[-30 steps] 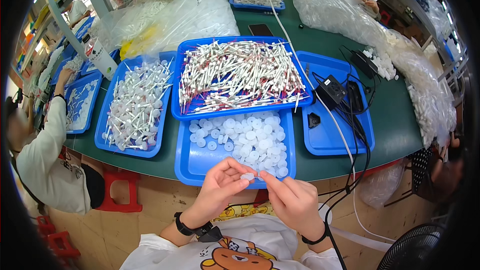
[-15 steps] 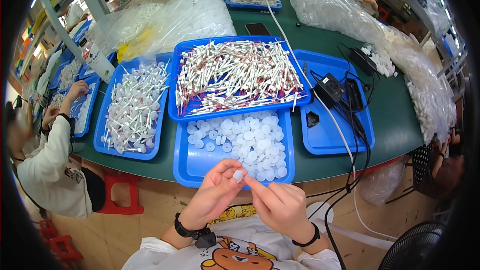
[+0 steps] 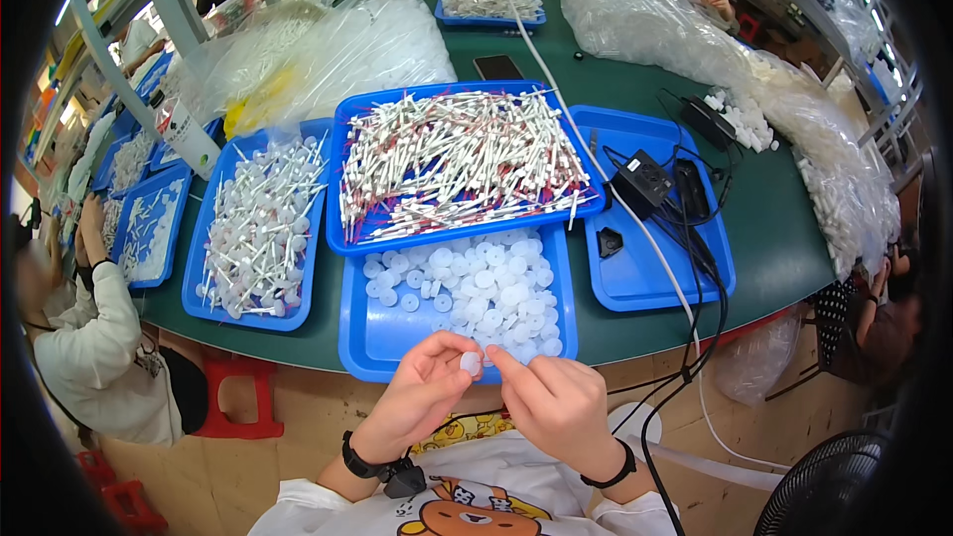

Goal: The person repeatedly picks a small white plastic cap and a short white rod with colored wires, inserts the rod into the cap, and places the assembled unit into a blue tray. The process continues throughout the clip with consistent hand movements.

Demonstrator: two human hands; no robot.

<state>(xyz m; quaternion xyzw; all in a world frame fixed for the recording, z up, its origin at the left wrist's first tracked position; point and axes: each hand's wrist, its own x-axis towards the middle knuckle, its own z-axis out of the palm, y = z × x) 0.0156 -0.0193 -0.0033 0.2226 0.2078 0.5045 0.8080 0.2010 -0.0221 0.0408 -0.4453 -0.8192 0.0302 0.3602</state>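
Between the thumb and fingers of my left hand [image 3: 427, 377] is a translucent white plastic disc [image 3: 471, 363]. My right hand [image 3: 558, 405] is closed in a pinch right beside the disc; whatever lies between its fingertips is too small to make out. Both hands are over the near edge of a blue tray [image 3: 389, 345] with many loose discs [image 3: 501, 283]. Resting partly over that tray, a second blue tray [image 3: 347, 230] is heaped with thin white sticks [image 3: 462, 159] with reddish parts. The tray [image 3: 191, 296] to the left carries sticks and discs mixed together, several apparently joined.
At right a blue tray [image 3: 645, 296] holds a black power adapter [image 3: 642, 179] and tangled cables. A white cable [image 3: 635, 223] crosses the table. Clear plastic bags [image 3: 635, 25] lie farther back, near a phone [image 3: 497, 67]. A co-worker's sleeve [image 3: 94, 333] is at left.
The disc in my left hand sits slightly lower, and my fingertips have shifted a little around it. The whole view has tilted slightly. The co-worker at left has drawn a hand back from a tray.
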